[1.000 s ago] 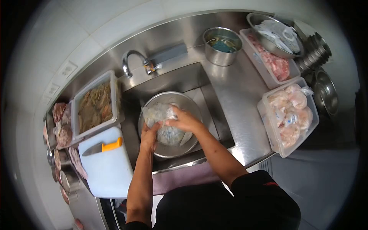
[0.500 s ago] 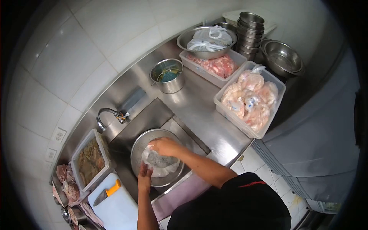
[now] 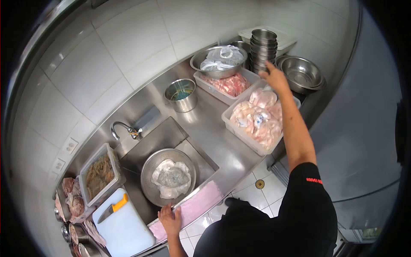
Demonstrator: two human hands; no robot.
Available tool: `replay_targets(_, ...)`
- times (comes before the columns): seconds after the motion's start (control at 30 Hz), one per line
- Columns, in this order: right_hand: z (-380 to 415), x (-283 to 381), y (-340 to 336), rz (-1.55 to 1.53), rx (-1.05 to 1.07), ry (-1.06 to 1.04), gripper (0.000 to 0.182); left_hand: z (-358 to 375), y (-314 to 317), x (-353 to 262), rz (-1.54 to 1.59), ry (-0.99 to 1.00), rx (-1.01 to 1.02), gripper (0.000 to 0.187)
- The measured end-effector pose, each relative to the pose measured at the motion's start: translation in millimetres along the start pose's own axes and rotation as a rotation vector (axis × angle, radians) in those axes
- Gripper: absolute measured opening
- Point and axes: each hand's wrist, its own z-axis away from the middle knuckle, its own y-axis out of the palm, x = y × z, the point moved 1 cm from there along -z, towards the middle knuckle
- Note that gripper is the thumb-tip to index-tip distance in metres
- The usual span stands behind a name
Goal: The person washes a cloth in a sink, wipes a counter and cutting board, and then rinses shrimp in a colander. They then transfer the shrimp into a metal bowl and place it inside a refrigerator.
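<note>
The hands are well apart, fingers loosely spread. Nearest, the left hand (image 3: pixel 170 219) rests on the front edge of the sink (image 3: pixel 169 135), touching the end of the pink cloth (image 3: pixel 201 203). Just beyond it, a clear plastic bag (image 3: pixel 173 179) lies in the metal basin (image 3: pixel 146 182) inside the sink. To the left of that hand, a knife (image 3: pixel 113 208) with an orange handle lies on the white cutting board (image 3: pixel 124 229), a tub of brownish food (image 3: pixel 101 174) behind it. Farther off, between the hands, a metal pot (image 3: pixel 182 103) stands on the table (image 3: pixel 214 137). The right hand (image 3: pixel 274 78) is stretched out at the far end, above the back of the tub of bagged meat (image 3: pixel 246 139), its index finger pointing at the stacked metal cups (image 3: pixel 262 49); whether it touches them is unclear.
</note>
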Motion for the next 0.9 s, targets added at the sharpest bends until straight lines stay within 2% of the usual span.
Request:
replay_targets(0.03,-18,-9,-11,-0.016,-0.017,0.021,0.069,-1,0,-1,-0.012,-0.004,0.023,0.050)
replay_targets(0.17,-100,-45,-26,0.056,-0.090,-0.040,0.076,-5,-3,-7,0.004,-0.061,0.075,0.046)
replay_targets(0.2,-127,-56,-27,-0.049,0.046,0.074,0.081,-4,-2,-5,0.010,-0.072,0.058,0.046)
replay_targets(0.23,-153,-70,-22,-0.007,0.000,0.051,0.084,-7,-3,-11,0.019,-0.082,0.041,0.046)
replay_targets(0.33,-206,-101,-2,0.086,-0.066,0.004,0.093,-17,3,-16,0.244,-0.358,0.037,0.043)
replay_targets(0.43,-227,-115,6,-0.016,0.049,-0.081,0.081,-24,14,-10,0.528,-0.522,-0.081,0.042)
replay_targets(0.5,-234,-114,-2,0.015,0.045,-0.054,0.070,-30,17,-13,0.689,-0.596,-0.083,0.041)
replay_targets(0.63,-231,-107,-17,0.104,-0.016,-0.076,0.056,-45,29,-24,0.703,-0.608,-0.121,0.041)
replay_targets(0.8,-234,-100,-22,0.099,-0.080,-0.039,0.058,-77,47,-52,0.678,-0.542,-0.211,0.035)
replay_targets(0.9,-236,-104,-23,0.128,-0.142,-0.036,0.059,-117,38,-92,0.525,-0.465,-0.319,0.031)
